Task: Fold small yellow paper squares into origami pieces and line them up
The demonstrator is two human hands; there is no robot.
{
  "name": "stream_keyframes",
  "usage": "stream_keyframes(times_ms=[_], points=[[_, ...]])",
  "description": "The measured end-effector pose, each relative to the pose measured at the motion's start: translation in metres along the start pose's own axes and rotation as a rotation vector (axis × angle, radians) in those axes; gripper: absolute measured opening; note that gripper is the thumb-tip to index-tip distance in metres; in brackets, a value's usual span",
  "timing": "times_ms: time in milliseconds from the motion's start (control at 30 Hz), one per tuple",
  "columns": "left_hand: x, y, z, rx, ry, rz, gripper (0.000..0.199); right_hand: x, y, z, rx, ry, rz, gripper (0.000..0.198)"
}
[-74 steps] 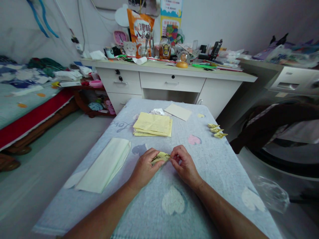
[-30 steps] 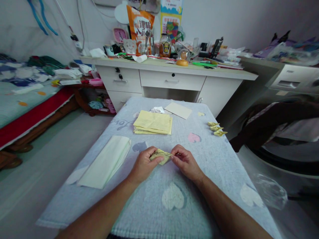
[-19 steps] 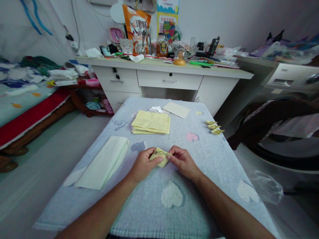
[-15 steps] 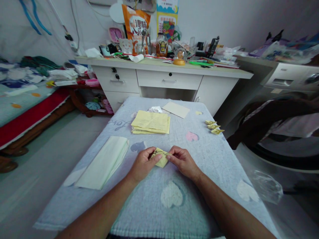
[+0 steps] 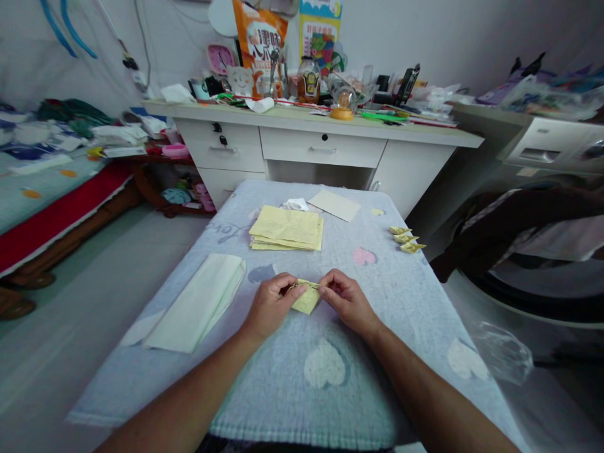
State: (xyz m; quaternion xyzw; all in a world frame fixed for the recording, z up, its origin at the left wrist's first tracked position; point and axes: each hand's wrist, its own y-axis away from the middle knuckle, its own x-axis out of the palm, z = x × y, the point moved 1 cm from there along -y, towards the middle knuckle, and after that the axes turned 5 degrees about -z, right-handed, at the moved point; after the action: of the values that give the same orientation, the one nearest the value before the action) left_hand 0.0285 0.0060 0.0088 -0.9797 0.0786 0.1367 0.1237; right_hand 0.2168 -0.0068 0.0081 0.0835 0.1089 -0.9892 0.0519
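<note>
Head view: yellow paper [image 5: 307,300] in both hands [image 5: 272,302] [image 5: 348,299], partly out of sight

A bed [image 5: 51,184] and washing machine [image 5: 550,151] show a home

The person's left hand [image 5: 270,304] and right hand [image 5: 350,303] are ungloved; the left forearm [image 5: 191,387] and right forearm [image 5: 427,385], bare to the view's edge, narrow toward the wrists [image 5: 376,332].

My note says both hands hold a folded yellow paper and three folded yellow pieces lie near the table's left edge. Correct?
No: the three folded yellow pieces lie near the right edge of the table, as the head view shows.
</note>
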Motion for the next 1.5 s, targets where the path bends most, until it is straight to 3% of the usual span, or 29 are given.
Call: stream_keyframes(times_ms=[100, 200, 400, 567, 667, 900, 1000, 1167, 1267, 1367, 1500], points=[[0.002, 0.002, -0.007, 0.171, -0.122, 0.005, 0.016, 0.002, 0.001, 0.003, -0.108, 0.059, -0.014, 0.022], [0.005, 0.005, -0.013, 0.293, -0.187, 0.033, 0.011, 0.004, 0.003, 0.004, -0.212, 0.209, 0.017, 0.007], [0.0, 0.002, -0.009, 0.352, -0.417, 0.033, 0.012, 0.001, 0.003, 0.003, -0.373, 0.416, -0.037, 0.015], [-0.003, 0.0, -0.003, 0.406, -0.572, 0.098, 0.022, 0.003, 0.005, 0.0, -0.387, 0.574, -0.032, 0.028], [-0.002, 0.001, -0.003, 0.419, -0.626, 0.104, 0.021, 0.007, 0.007, 0.002, -0.418, 0.639, 0.019, 0.039], [-0.005, 0.0, -0.001, 0.402, -0.714, 0.133, 0.023, 0.007, 0.01, 0.01, -0.425, 0.68, 0.265, 0.03], [-0.008, -0.001, 0.001, 0.372, -0.677, 0.132, 0.024, 0.006, 0.011, 0.013, -0.435, 0.639, 0.264, 0.035], [-0.006, 0.0, -0.001, 0.338, -0.573, 0.116, 0.022, 0.009, 0.01, 0.009, -0.478, 0.648, 0.145, 0.017], [-0.004, 0.0, -0.001, 0.35, -0.574, 0.111, 0.023, 0.009, 0.009, 0.004, -0.493, 0.701, 0.103, 0.02], [-0.004, -0.001, 0.001, 0.356, -0.599, 0.129, 0.024, 0.007, 0.009, 0.002, -0.498, 0.785, 0.141, 0.017], [-0.007, -0.002, 0.006, 0.318, -0.606, 0.26, 0.024, 0.006, 0.01, 0.007, -0.485, 0.852, 0.279, 0.015]])
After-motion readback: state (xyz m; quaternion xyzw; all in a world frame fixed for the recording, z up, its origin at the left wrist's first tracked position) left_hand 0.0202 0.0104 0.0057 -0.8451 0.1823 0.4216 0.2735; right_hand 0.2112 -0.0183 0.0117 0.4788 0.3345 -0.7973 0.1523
